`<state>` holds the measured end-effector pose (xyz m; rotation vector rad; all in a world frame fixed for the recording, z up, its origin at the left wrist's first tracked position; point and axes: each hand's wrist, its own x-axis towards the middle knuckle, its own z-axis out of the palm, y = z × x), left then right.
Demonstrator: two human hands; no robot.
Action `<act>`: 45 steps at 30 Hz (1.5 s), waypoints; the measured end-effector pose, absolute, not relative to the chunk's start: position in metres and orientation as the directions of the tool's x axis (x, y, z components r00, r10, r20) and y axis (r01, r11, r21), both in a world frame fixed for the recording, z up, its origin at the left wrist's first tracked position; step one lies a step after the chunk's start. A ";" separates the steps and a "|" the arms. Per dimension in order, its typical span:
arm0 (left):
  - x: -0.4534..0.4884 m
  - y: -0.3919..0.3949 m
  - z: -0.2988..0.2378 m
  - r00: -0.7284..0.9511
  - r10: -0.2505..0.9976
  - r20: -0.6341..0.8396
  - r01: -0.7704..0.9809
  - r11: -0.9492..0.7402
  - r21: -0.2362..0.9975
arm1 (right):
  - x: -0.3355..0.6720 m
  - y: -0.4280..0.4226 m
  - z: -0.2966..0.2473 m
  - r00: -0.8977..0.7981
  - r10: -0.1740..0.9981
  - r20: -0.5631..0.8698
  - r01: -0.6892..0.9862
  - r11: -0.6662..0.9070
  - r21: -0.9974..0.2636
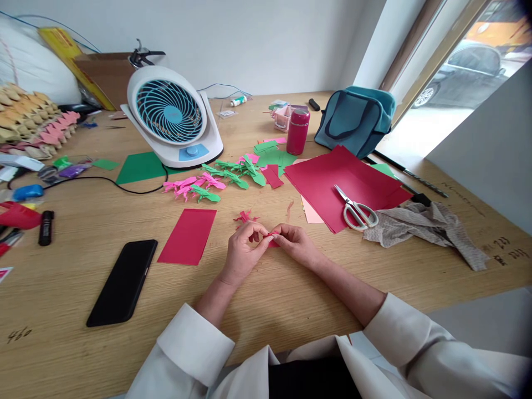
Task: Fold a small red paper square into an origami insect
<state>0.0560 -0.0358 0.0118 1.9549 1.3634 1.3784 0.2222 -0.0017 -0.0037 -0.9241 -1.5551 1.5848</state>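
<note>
Between my fingertips, just above the wooden table, is a small piece of folded red paper [273, 242]. My left hand [248, 247] pinches it from one side, and my right hand [296, 244] pinches it from the other. Much of the paper is hidden by the fingers. Right behind my left hand lies a finished-looking red origami figure [246, 216] with thin legs. Farther back sits a cluster of green origami figures [236, 178] and pink origami figures [183, 185]. A stack of red paper rectangles [188, 236] lies left of my hands.
A black phone [122, 282] lies at front left. Scissors [356, 210] rest on large red sheets [320, 180], beside a crumpled cloth [419, 227]. Behind stand a fan [172, 119], a red thermos [298, 133] and a blue bag [357, 119]. A black marker [46, 228] is far left.
</note>
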 end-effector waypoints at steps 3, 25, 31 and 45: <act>0.053 -0.034 0.011 0.064 0.856 0.514 0.496 -0.474 0.728 | 0.222 -0.002 -0.003 -0.481 0.877 -0.014 -0.018 -0.026 -1.000; 0.049 -0.034 0.013 0.153 0.832 0.534 0.508 -0.529 0.679 | 0.223 0.001 -0.003 -0.478 0.876 -0.070 -0.066 -0.115 -0.991; 0.056 -0.034 0.013 0.120 0.850 0.513 0.498 -0.498 0.710 | 0.223 0.001 -0.004 -0.468 0.882 -0.052 -0.040 -0.080 -0.996; 0.057 -0.035 -0.001 -0.062 0.948 0.313 0.361 -0.271 0.892 | 0.224 -0.001 0.000 -0.501 0.863 -0.059 -0.110 -0.131 -0.985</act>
